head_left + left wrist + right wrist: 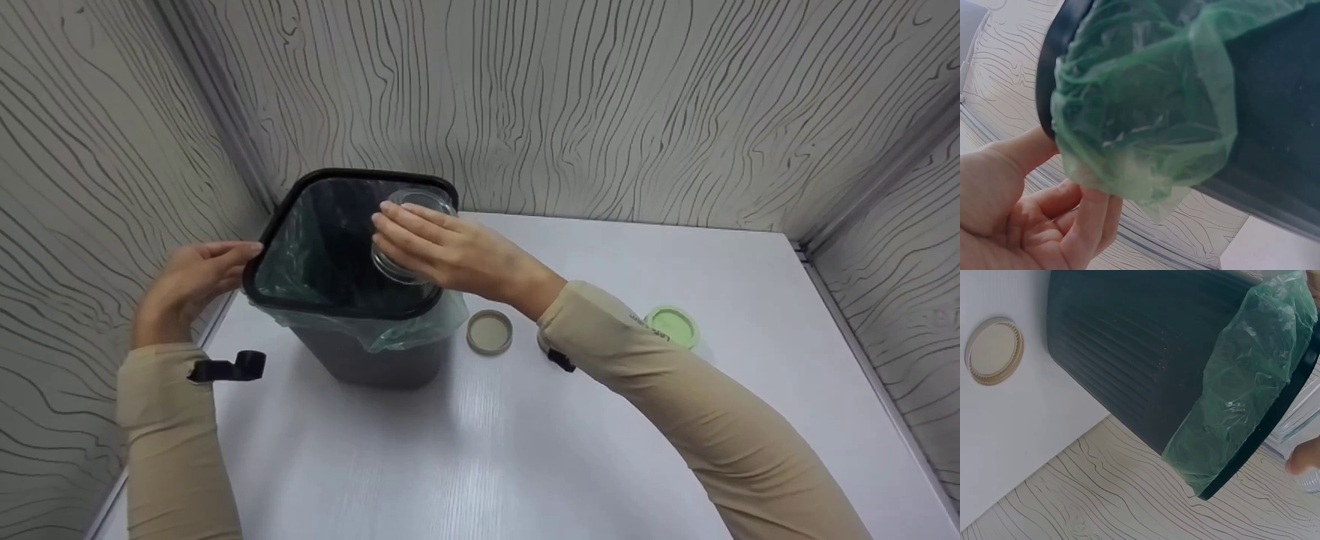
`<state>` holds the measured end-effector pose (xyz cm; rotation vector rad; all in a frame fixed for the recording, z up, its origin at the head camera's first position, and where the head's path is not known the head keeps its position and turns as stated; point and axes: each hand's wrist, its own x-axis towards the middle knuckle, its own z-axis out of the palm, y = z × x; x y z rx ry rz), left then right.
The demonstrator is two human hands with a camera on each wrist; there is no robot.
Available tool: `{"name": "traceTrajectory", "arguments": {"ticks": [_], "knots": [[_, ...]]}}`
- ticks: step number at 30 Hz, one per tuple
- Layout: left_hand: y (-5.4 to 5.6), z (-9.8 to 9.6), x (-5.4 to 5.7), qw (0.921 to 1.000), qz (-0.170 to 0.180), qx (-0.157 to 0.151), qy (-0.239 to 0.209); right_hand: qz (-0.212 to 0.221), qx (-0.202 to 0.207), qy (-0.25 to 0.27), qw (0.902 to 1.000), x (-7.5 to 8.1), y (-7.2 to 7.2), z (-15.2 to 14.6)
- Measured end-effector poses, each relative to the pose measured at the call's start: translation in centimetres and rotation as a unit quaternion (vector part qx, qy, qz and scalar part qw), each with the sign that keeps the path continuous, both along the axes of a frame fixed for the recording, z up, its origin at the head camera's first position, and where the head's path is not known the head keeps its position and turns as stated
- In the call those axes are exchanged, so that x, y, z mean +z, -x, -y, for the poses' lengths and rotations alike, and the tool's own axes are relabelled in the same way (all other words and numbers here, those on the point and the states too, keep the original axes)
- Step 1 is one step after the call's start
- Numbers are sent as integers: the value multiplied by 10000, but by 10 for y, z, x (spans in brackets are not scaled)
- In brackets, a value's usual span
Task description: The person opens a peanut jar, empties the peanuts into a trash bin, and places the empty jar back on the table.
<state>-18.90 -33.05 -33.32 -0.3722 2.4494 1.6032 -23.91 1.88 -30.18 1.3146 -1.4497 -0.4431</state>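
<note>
A dark trash bin [375, 360] stands on the table, lined with a thin green bag [397, 334] folded over its black rim. My left hand [191, 281] grips the rim at the left; in the left wrist view its thumb is at the rim and its fingers [1092, 225] are curled under the bag's hanging edge. Over the bin's right side, my right hand [465, 255] holds a clear glass jar [390, 268], tilted at the opening. Part of the jar [1297, 422] shows past the rim in the right wrist view. What the jar contains is hidden by my hand.
A beige jar lid [490, 333] lies on the white table [480, 465] right of the bin. Farther right is a light green lid [673, 325], partly behind my right sleeve. Wood-patterned panels [525, 105] enclose the table at the back and sides.
</note>
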Motion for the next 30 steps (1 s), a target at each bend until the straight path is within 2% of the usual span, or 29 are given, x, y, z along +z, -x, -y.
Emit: {"name": "traceTrajectory", "arguments": {"ticks": [4, 8, 18, 23, 30], "knots": [[1, 1, -1, 9999, -26, -93, 102, 36, -122, 53, 9999, -2, -1, -2], [1, 1, -1, 9999, -9, -104, 114, 183, -80, 132, 9997, -1, -2, -4], [0, 0, -1, 9999, 27, -40, 123, 346, -121, 281, 9989, -2, -3, -10], [1, 0, -1, 10000, -30, -14, -11, 484, -122, 470, 9976, 0, -2, -14], [1, -1, -1, 10000, 6, 37, 51, 970, 170, 809, 9918, 1, 0, -16]]}}
